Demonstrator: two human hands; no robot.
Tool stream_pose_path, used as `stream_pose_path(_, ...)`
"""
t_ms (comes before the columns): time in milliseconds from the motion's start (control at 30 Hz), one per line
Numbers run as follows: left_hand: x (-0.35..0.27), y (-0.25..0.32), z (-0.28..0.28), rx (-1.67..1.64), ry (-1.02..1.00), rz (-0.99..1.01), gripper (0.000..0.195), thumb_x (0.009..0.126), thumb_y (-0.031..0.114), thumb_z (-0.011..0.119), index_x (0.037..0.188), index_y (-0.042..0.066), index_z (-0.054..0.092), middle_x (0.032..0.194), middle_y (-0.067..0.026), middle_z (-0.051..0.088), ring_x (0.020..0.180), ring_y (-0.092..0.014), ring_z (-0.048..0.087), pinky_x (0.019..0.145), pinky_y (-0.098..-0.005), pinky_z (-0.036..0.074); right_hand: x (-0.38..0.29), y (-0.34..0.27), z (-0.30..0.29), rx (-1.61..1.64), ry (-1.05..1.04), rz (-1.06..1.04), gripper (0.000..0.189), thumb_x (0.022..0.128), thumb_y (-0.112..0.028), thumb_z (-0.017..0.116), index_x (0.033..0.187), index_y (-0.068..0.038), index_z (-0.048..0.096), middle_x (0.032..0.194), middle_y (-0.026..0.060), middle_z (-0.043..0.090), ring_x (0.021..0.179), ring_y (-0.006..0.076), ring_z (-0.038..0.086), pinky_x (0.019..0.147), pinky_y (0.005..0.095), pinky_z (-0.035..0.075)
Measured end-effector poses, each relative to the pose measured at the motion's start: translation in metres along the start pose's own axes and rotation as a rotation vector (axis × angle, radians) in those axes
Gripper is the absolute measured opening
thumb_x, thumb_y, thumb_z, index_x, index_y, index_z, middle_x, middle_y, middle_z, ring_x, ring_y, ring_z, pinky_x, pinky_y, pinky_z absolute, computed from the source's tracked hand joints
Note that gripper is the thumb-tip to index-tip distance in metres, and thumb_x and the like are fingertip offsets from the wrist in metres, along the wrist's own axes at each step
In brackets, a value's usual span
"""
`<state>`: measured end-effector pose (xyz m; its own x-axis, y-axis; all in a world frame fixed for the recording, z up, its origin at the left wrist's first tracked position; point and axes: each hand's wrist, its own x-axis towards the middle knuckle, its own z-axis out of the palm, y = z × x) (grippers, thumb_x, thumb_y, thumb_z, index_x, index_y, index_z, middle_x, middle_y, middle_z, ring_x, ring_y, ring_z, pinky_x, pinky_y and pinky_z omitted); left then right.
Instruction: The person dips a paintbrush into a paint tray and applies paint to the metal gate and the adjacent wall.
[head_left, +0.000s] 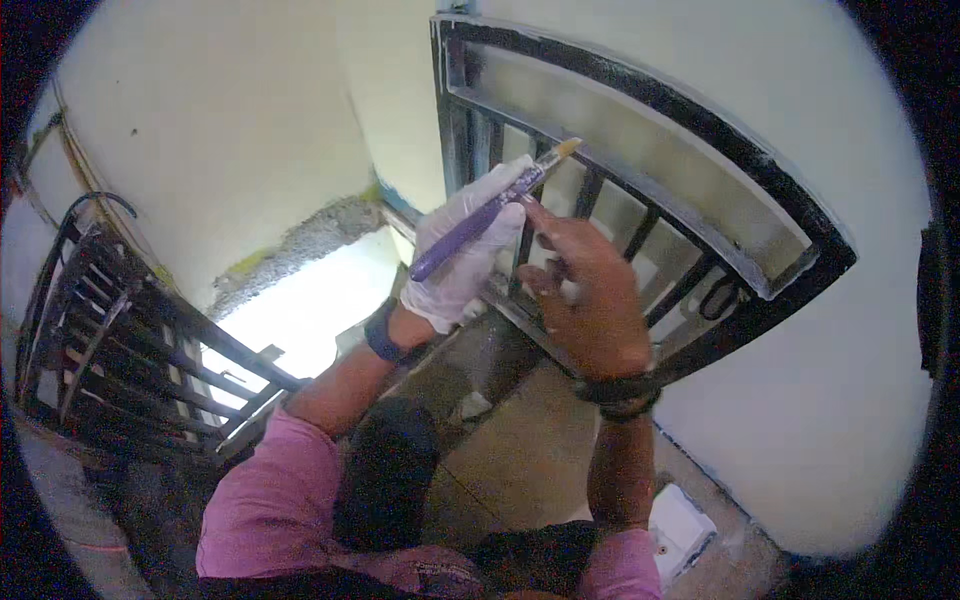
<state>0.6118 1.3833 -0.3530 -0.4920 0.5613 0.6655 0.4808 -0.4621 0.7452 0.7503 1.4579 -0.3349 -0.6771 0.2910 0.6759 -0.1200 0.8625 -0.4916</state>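
My left hand (472, 232), in a thin white glove, grips a paintbrush with a purple handle (465, 236). White specks dot the upper handle, and the yellowish bristles (568, 147) point up and right, in front of a dark metal gate (675, 86). My right hand (592, 292) is bare and slightly blurred. Its forefinger reaches to the brush beside the left thumb; whether it touches the handle I cannot tell. The other fingers are bent and apart, with nothing seen held in them. The gate has a curved top rail, straight bars and whitish patches along its rails.
A second dark barred metal gate (142, 337) stands at the left. Between the gates is a bright opening (300, 307) under a rough-edged wall (322, 225). A pale wall (795, 427) rises at the right. A white object (679, 525) lies on the tiled floor (517, 450).
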Motion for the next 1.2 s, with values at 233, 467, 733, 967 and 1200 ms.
stream_pose_path(233,0.055,-0.040,-0.032,0.156,0.057,0.190,0.036,0.087,0.017,0.053,0.119,0.001,0.050,0.114,-0.0072,0.055,0.103,-0.015,0.052,0.087,-0.0292,0.044,-0.023,0.022,-0.057,0.134,0.008,0.057,0.049,0.074,-0.008,0.064,0.121,-0.011,0.049,0.103,0.0134,0.058,0.089,0.0234,0.059,0.074,0.0324,0.050)
stream_pose_path(467,0.074,-0.024,0.001,-0.069,0.192,0.201,0.038,0.089,0.021,0.049,0.123,0.003,0.047,0.116,-0.0072,0.054,0.100,-0.015,0.055,0.082,-0.0319,0.049,-0.047,0.024,-0.083,0.063,0.051,0.061,0.045,0.077,-0.015,0.062,0.119,-0.008,0.051,0.096,0.0134,0.060,0.084,0.0235,0.060,0.074,0.0322,0.048)
stream_pose_path(733,0.115,-0.043,0.012,0.024,0.076,0.307,0.035,0.089,0.018,0.046,0.119,0.001,0.048,0.110,-0.0090,0.057,0.093,-0.018,0.059,0.076,-0.0321,0.053,-0.049,0.015,-0.088,0.096,-0.052,0.110,0.047,0.076,-0.016,0.064,0.121,-0.010,0.051,0.092,0.0112,0.059,0.081,0.0227,0.060,0.073,0.0316,0.048)
stream_pose_path(967,0.133,-0.045,0.010,0.168,0.378,0.412,0.027,0.086,0.016,0.054,0.109,0.004,0.059,0.104,-0.0052,0.061,0.086,-0.013,0.060,0.079,-0.0267,0.048,-0.045,0.011,-0.086,0.057,-0.056,0.150,0.047,0.075,-0.016,0.064,0.120,-0.011,0.051,0.093,0.0119,0.060,0.081,0.0238,0.060,0.073,0.0318,0.049)
stream_pose_path(1200,0.052,0.039,0.133,0.051,-0.004,0.620,0.032,0.082,0.007,0.053,0.114,0.006,0.054,0.091,-0.0109,0.061,0.076,-0.021,0.059,0.068,-0.0286,0.049,-0.054,-0.017,-0.101,-0.045,-0.193,0.055,0.047,0.068,-0.012,0.066,0.114,-0.007,0.054,0.093,0.0142,0.059,0.080,0.0289,0.060,0.072,0.0335,0.049)
